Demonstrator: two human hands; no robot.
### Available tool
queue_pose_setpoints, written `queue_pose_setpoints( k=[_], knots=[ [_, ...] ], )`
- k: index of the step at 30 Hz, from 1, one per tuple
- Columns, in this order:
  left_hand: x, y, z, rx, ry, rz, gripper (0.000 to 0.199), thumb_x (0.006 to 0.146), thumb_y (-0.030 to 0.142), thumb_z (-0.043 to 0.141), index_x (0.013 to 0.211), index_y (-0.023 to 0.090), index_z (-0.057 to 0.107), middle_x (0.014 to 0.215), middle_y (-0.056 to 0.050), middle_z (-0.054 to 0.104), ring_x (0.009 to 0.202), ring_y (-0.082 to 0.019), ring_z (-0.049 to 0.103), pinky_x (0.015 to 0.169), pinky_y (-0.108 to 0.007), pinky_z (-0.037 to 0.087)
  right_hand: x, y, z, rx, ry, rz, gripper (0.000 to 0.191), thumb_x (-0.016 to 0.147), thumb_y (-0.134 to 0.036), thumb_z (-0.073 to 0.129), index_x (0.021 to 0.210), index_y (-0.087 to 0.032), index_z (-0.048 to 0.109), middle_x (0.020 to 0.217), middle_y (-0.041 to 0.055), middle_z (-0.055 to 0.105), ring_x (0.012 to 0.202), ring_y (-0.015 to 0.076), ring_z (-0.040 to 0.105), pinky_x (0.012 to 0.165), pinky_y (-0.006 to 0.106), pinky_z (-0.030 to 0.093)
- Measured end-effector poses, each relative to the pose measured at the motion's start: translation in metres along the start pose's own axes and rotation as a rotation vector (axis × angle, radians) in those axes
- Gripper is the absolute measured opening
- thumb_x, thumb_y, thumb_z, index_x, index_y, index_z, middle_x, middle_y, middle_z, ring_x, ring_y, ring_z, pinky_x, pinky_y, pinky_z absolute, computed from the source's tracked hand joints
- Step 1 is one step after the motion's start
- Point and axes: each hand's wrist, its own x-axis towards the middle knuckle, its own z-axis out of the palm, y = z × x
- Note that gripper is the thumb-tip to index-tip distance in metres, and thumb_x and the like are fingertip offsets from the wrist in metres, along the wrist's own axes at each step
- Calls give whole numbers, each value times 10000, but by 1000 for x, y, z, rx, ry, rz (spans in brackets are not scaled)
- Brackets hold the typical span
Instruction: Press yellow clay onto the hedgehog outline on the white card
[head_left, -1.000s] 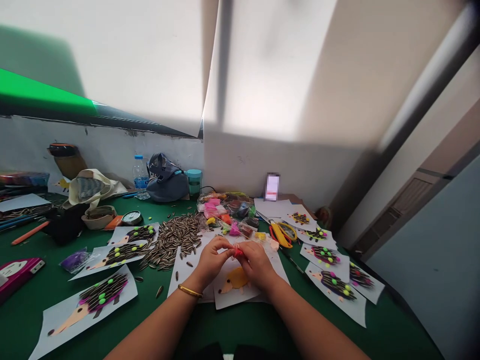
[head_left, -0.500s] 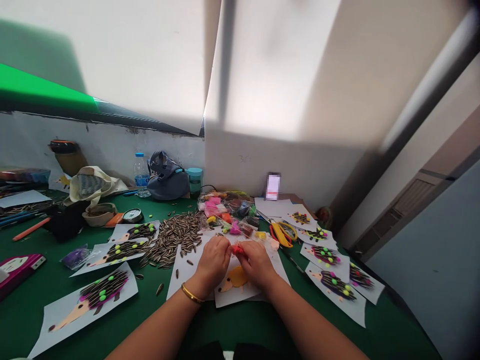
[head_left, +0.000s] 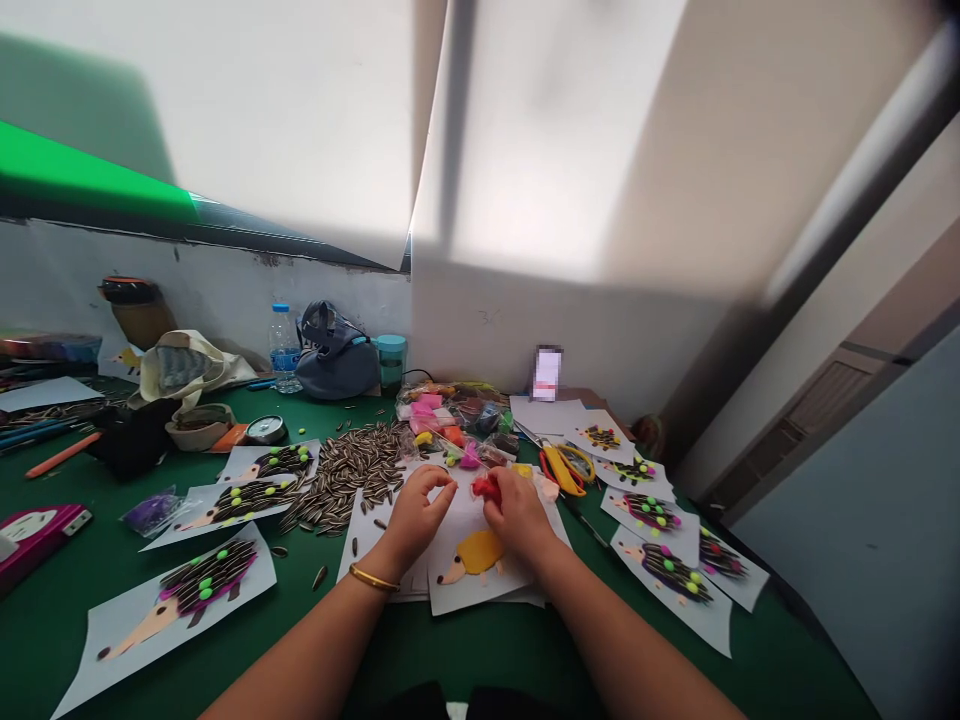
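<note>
My right hand grips a lump of red modelling clay between thumb and fingers, above the white paper. To its left, my left hand, with a gold bangle at the wrist, has thumb and index finger pinched together. Whatever may be between those fingertips is too small to make out. Below both hands lies a card with a yellow clay hedgehog, its snout pale and pointing left. Sunflower seeds are heaped beyond my left hand.
Finished hedgehog cards lie at left and right. Bagged coloured clay sits behind the paper, with yellow scissors beside it. Along the wall stand a water bottle, a blue-grey bag and a phone.
My hands were together at the red clay and have now parted. The left hand has drawn back a little leftward; the clay stays in the right hand.
</note>
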Motion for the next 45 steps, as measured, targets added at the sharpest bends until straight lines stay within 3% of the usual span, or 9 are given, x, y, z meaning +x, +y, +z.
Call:
queue_pose_setpoints(
  k=[6,10,13,19,28,35,45],
  knots=[
    [-2,-3,-5,-38,11,-99,154,847,337,570,841,215,662,934,-50,660,918,-202,602,802,-315,495,31,5,9,-184,-53,-88,187,862,-194,570,999,-251,685,1158,63,642,1093,256,533,897,390,389],
    [-3,-6,-7,-72,-2,-137,163,831,353,586,846,217,675,942,-49,669,908,-201,607,779,-310,498,41,5,12,-245,-20,-83,263,871,-251,610,1128,-268,661,1186,79,637,1102,279,524,891,422,403],
    [-2,-6,-8,-81,-7,-151,166,823,354,591,825,210,674,927,-52,666,886,-200,607,770,-312,497,34,6,4,-183,55,-84,317,881,-262,608,1198,-256,630,1222,91,619,1141,283,508,928,441,400],
    [-5,1,-4,-128,-44,-155,198,837,378,587,804,197,661,880,-53,645,847,-200,594,744,-309,488,-3,-4,-16,154,95,-180,215,912,-212,548,1067,-253,692,1050,73,661,1026,238,572,885,389,459],
    [-11,12,4,-357,-116,-186,276,851,437,593,792,179,673,842,-41,630,833,-192,585,786,-305,469,-18,-26,-6,376,176,-206,178,899,-222,586,1034,-250,698,982,65,650,956,221,583,849,378,479],
    [-11,16,4,-478,-108,-269,313,831,461,615,774,162,686,812,-39,641,821,-190,571,795,-302,452,-24,-31,-7,277,184,-279,326,914,-194,531,1211,-274,638,1023,64,643,974,226,566,853,395,461],
    [-11,4,9,-520,-80,-341,273,740,425,731,804,160,711,834,-51,685,839,-202,611,824,-317,465,-27,-34,-9,-78,163,-358,405,872,-136,523,1261,-216,600,1067,90,650,1021,266,547,893,448,415]
  ],
)
